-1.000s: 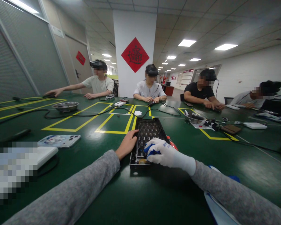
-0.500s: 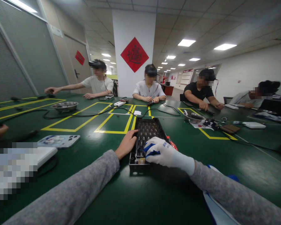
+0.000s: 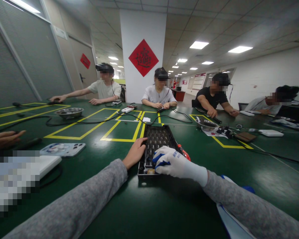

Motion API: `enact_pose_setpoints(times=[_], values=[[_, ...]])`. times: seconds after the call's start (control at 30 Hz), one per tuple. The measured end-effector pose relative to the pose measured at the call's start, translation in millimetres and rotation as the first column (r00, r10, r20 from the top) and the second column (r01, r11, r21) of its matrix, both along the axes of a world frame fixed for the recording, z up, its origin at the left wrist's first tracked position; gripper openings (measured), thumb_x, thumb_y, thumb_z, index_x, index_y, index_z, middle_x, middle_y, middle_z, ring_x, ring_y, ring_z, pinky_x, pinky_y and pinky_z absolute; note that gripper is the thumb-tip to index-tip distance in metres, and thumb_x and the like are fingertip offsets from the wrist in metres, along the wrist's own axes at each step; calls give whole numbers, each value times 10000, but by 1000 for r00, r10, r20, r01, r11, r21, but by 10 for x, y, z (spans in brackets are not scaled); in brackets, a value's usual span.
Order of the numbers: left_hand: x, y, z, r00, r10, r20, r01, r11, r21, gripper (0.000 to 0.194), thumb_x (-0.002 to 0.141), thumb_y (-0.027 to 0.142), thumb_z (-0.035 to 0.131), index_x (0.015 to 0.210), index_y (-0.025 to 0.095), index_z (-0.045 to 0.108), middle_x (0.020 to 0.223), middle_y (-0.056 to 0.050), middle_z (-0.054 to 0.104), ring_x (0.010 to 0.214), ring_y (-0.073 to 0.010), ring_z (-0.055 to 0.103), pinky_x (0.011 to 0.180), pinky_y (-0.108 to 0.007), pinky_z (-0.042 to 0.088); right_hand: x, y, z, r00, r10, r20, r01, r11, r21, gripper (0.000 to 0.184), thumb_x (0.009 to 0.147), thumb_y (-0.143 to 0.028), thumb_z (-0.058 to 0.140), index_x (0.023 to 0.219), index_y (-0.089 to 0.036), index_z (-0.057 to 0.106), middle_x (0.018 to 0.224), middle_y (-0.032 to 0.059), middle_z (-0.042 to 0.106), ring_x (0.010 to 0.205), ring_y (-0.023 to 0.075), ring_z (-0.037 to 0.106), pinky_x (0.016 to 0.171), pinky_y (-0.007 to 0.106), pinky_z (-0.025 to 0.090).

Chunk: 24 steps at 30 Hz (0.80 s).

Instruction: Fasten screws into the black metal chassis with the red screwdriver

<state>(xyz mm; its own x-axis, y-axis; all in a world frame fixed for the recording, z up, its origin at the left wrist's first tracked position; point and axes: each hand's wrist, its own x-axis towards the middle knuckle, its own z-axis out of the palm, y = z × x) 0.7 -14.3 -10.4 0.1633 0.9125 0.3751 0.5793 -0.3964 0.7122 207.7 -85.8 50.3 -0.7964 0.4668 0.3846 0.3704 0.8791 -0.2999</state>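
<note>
In front of me on the green table lies a long black case point(image 3: 158, 133), its inside lined with rows of small metal pieces like screwdriver bits. My bare left hand point(image 3: 136, 153) grips the case's left edge, fingertips on the rim. A white glove with blue fingertips covers my right hand point(image 3: 169, 161). Its fingers are bent together over the near right part of the case, and whatever they pinch is hidden. Beside them, a small tan piece point(image 3: 150, 171) sits at the case's near end. A red-handled tool point(image 3: 184, 152) lies against the right side, partly covered by the glove.
To the left are a phone point(image 3: 62, 150), a metal bowl point(image 3: 69, 113) and another person's hand point(image 3: 8, 138). A second bowl point(image 3: 206, 124), a brown wallet-like item point(image 3: 245, 136) and a white device point(image 3: 271, 133) lie right. Black cables cross the table; several people sit around it.
Both my hands stay nearly where they were on the case. At the left edge, another person's hand has come further into view with its fingers stretched out.
</note>
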Motion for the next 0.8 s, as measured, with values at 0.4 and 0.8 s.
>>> enact_pose_setpoints(times=[0.4, 0.8], values=[[-14, 24, -25, 1000, -7, -14, 8, 1000, 13, 468, 759, 142, 354, 1195, 103, 519, 1245, -107, 519, 1191, -203, 434, 1070, -363, 295, -4, -2, -5, 1000, -14, -5, 14, 1000, -13, 116, 775, -294, 643, 813, -204, 706, 944, 38, 644, 941, 160, 549, 887, 309, 418], [-8, 6, -3, 1000, -7, -14, 7, 1000, 10, 471, 769, 146, 344, 1209, 101, 507, 1255, -109, 510, 1198, -198, 427, 1075, -363, 289, -1, 10, -33, 999, -30, -27, 30, 1000, 8, 154, 779, -320, 636, 815, -185, 698, 937, 42, 639, 927, 162, 550, 896, 323, 417]])
